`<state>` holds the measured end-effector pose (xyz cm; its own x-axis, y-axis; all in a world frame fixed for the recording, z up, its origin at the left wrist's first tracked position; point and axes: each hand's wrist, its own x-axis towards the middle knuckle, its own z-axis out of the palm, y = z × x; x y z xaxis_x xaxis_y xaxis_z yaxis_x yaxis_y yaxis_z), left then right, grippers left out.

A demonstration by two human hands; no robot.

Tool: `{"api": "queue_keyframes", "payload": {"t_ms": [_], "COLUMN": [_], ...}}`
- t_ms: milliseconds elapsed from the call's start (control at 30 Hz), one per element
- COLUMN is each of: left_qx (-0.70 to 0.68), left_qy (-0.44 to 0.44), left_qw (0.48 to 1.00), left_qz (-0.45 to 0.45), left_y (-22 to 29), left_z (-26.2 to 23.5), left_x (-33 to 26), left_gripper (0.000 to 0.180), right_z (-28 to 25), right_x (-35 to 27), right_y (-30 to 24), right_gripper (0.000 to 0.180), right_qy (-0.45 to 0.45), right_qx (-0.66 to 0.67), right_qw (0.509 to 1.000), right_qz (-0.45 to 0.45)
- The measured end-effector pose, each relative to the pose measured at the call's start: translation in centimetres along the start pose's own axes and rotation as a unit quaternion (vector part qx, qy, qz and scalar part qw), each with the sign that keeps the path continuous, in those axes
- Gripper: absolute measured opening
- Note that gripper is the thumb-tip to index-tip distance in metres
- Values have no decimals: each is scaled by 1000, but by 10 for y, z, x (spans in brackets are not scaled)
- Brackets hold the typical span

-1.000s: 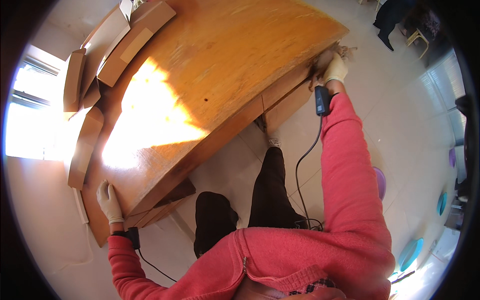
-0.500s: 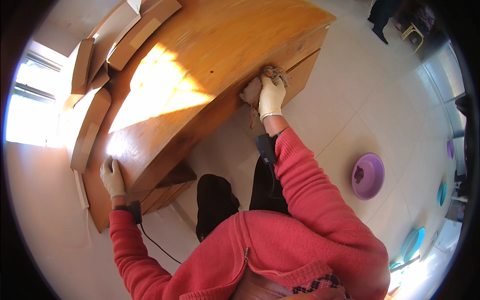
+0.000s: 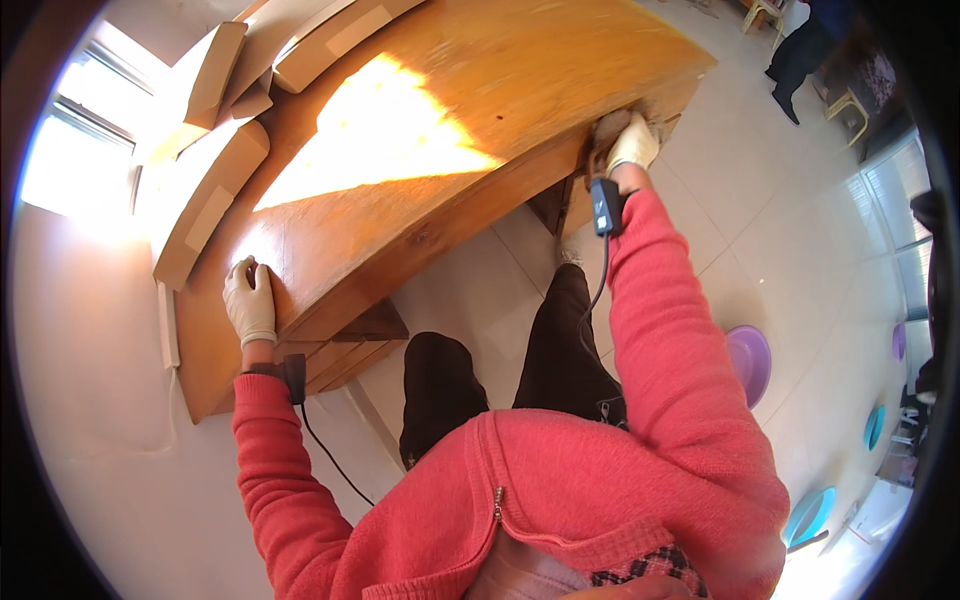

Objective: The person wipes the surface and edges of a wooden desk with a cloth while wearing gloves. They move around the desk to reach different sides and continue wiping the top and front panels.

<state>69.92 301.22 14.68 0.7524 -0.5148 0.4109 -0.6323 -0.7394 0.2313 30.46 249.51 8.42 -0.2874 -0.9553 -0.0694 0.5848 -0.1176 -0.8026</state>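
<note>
Sunlit wooden table (image 3: 430,150): right hand (image 3: 632,143) closes on a cloth (image 3: 604,130) at the edge; left hand (image 3: 249,302) lies flat, fingers spread, holding nothing. Better keep pressure even.

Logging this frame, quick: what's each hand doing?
Left hand: open, flat on the desk.
Right hand: closed on a cloth at the desk's edge.
</note>
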Motion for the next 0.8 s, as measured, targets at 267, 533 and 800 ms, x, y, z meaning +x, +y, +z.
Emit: {"api": "queue_keyframes", "payload": {"t_ms": [267,533,800], "left_qx": [-2,-14,5], "left_qy": [-10,13,6], "left_qw": [1000,1000,1000], "left_qz": [-11,-8,-13], "left_y": [4,10,16], "left_z": [-2,-4,-7], "left_x": [-1,-3,-4], "left_gripper": [38,38,41], "right_z": [-3,7,14], "right_x": [-139,-41,-126], "right_y": [37,-1,18], "right_gripper": [13,34,48], "right_qy": [-61,-35,-71], "right_qx": [17,3,-93], "right_qw": [998,997,992], "right_qz": [21,70,-53]}}
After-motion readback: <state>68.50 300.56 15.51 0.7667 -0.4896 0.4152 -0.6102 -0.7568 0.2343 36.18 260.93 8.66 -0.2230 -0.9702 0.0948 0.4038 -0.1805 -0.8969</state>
